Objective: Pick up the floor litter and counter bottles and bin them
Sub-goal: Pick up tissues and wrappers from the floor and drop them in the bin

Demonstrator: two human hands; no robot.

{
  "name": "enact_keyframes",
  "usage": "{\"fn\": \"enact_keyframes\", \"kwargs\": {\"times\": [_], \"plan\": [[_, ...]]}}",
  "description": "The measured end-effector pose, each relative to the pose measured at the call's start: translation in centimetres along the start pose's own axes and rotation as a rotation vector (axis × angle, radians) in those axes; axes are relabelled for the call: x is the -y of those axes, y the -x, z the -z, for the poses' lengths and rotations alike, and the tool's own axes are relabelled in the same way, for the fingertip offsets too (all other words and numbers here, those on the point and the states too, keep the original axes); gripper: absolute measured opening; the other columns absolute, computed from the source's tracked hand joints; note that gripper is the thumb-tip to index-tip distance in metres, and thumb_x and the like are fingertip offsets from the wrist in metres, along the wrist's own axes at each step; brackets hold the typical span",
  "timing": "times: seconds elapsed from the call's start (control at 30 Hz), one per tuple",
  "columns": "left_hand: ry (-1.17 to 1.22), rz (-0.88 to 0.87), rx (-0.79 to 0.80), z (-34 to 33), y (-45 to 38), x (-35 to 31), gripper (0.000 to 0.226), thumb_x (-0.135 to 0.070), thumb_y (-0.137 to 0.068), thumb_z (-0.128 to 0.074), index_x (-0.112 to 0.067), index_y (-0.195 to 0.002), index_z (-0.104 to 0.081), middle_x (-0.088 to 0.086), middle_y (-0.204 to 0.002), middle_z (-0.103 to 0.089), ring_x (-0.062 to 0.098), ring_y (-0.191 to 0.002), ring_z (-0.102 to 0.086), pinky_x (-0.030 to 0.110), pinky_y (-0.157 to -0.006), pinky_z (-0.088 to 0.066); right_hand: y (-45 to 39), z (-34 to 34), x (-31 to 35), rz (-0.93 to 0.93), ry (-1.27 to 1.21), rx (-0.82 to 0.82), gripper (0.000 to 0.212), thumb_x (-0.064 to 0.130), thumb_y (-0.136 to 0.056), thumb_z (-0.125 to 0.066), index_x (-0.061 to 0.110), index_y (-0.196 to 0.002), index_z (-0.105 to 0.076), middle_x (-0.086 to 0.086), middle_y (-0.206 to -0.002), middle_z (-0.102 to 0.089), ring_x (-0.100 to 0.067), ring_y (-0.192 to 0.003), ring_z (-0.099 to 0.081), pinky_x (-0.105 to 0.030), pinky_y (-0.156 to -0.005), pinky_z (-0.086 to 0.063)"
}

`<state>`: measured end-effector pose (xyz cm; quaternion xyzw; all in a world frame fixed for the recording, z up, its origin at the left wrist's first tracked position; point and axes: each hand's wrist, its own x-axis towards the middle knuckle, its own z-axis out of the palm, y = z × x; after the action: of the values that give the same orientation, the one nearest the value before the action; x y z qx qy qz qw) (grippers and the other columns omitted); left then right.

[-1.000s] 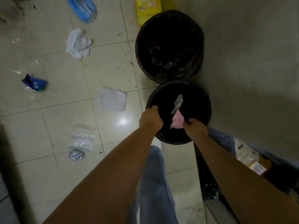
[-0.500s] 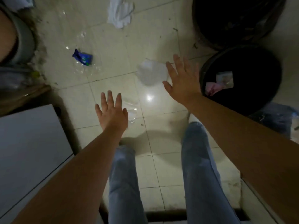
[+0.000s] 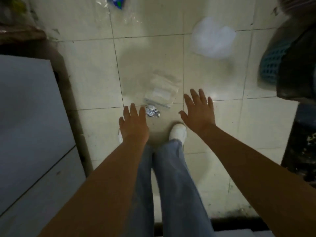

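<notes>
While both hands hang spread and empty above the floor (image 3: 95, 69), the left hand (image 3: 134, 124) should pinch the foil ball (image 3: 152, 112) at its one o'clock, and the right hand (image 3: 199, 111) the clear bag (image 3: 161, 93) at its ten o'clock.

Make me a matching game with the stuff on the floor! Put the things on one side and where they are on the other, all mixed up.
Things:
1. crumpled foil ball
2. clear zip bag
3. white tissue
4. blue wrapper

Places:
A. at the top edge of the picture, cut off by it
B. right beside the fingertips of the left hand
C. far up on the right, near the dark bin
D. in the middle, just above the foil ball

Pairs: 1-B, 2-D, 3-C, 4-A
</notes>
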<state>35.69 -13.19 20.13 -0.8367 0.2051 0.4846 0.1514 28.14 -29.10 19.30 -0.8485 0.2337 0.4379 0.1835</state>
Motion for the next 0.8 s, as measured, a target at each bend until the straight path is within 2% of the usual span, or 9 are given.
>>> {"fn": "enact_keyframes", "kwargs": {"times": [0.3,0.33,0.4,0.43,0.5,0.6,0.67,0.77,0.8], "plan": [[-0.067,-0.276,-0.062,-14.0,-16.1,-0.8,0.057,-0.013,-0.093,-0.052,-0.012,-0.145,-0.028,0.016,-0.152,-0.029,0.031,-0.14,-0.03,0.04,-0.107,-0.038,-18.0,-13.2,0.9,-0.037,0.029,-0.113,0.072,0.036,-0.091,-0.051,0.019,-0.147,-0.009,-0.012,-0.159,0.001,-0.031,-0.147,0.0,-0.047,-0.12,-0.008],[-0.098,-0.323,-0.121,-15.0,-17.4,-0.9,0.056,-0.015,-0.087,-0.061,-0.012,-0.139,-0.04,0.017,-0.143,-0.042,0.03,-0.132,-0.042,0.038,-0.1,-0.045,-19.2,-14.2,0.5,-0.049,0.025,-0.147,0.07,0.034,-0.091,-0.053,0.018,-0.146,-0.013,-0.013,-0.158,-0.005,-0.032,-0.146,-0.006,-0.047,-0.119,-0.013],[-0.165,-0.376,-0.244,-16.6,-19.2,-0.8,0.054,-0.022,-0.051,-0.088,-0.016,-0.103,-0.071,0.014,-0.098,-0.072,0.027,-0.09,-0.07,0.028,-0.066,-0.058,-20.7,-16.2,0.0,-0.057,0.035,-0.229,0.061,0.025,-0.09,-0.054,0.013,-0.141,-0.024,-0.017,-0.151,-0.023,-0.035,-0.137,-0.026,-0.047,-0.113,-0.026],[-0.173,-0.377,-0.269,-17.3,-19.7,-0.7,0.054,-0.021,-0.033,-0.092,-0.017,-0.084,-0.076,0.011,-0.075,-0.073,0.026,-0.068,-0.071,0.023,-0.051,-0.055,-20.9,-17.0,-0.2,-0.058,0.05,-0.264,0.053,0.02,-0.09,-0.053,0.01,-0.137,-0.031,-0.018,-0.145,-0.031,-0.037,-0.13,-0.034,-0.046,-0.109,-0.031],[-0.123,-0.393,-0.34,-18.6,-20.5,-0.5,0.052,-0.017,-0.024,-0.093,-0.016,-0.074,-0.076,0.008,-0.059,-0.07,0.026,-0.054,-0.068,0.021,-0.043,-0.052,-21.0,-18.5,-0.6,-0.031,0.057,-0.355,0.036,0.011,-0.089,-0.053,0.002,-0.123,-0.047,-0.024,-0.127,-0.05,-0.04,-0.113,-0.049,-0.048,-0.099,-0.039],[-0.097,-0.396,-0.343,-18.9,-20.5,-0.1,0.05,-0.016,-0.028,-0.095,-0.009,-0.073,-0.073,0.011,-0.055,-0.068,0.027,-0.049,-0.065,0.022,-0.04,-0.051,-20.7,-19.4,-0.8,0.042,0.019,-0.455,0.012,-0.005,-0.066,-0.071,-0.002,-0.077,-0.066,-0.021,-0.072,-0.069,-0.036,-0.069,-0.065,-0.044,-0.073,-0.053],[-0.092,-0.334,-0.327,-17.6,-20.0,0.1,0.048,-0.018,-0.039,-0.095,-0.008,-0.08,-0.072,0.012,-0.062,-0.07,0.027,-0.056,-0.067,0.024,-0.044,-0.053,-20.2,-19.1,-0.8,0.062,0.004,-0.451,0.017,-0.006,-0.054,-0.078,0.001,-0.06,-0.064,-0.014,-0.053,-0.065,-0.03,-0.054,-0.063,-0.039,-0.063,-0.055],[0.018,-0.19,-0.243,-14.7,-18.1,0.4,0.043,-0.026,-0.083,-0.067,-0.011,-0.121,-0.055,0.016,-0.108,-0.067,0.031,-0.102,-0.061,0.036,-0.081,-0.054,-17.3,-17.3,-0.2,0.041,-0.137,-0.367,0.002,-0.001,-0.075,-0.065,-0.003,-0.076,-0.067,-0.02,-0.07,-0.069,-0.033,-0.072,-0.064,-0.041,-0.077,-0.05],[0.076,-0.165,-0.232,-13.5,-16.9,0.4,0.044,-0.028,-0.086,-0.061,-0.012,-0.125,-0.051,0.016,-0.112,-0.065,0.031,-0.105,-0.059,0.037,-0.085,-0.052,-15.8,-16.3,-0.1,0.016,-0.173,-0.352,0.011,0.002,-0.083,-0.058,-0.004,-0.084,-0.066,-0.021,-0.079,-0.068,-0.033,-0.08,-0.062,-0.041,-0.082,-0.046]]}}
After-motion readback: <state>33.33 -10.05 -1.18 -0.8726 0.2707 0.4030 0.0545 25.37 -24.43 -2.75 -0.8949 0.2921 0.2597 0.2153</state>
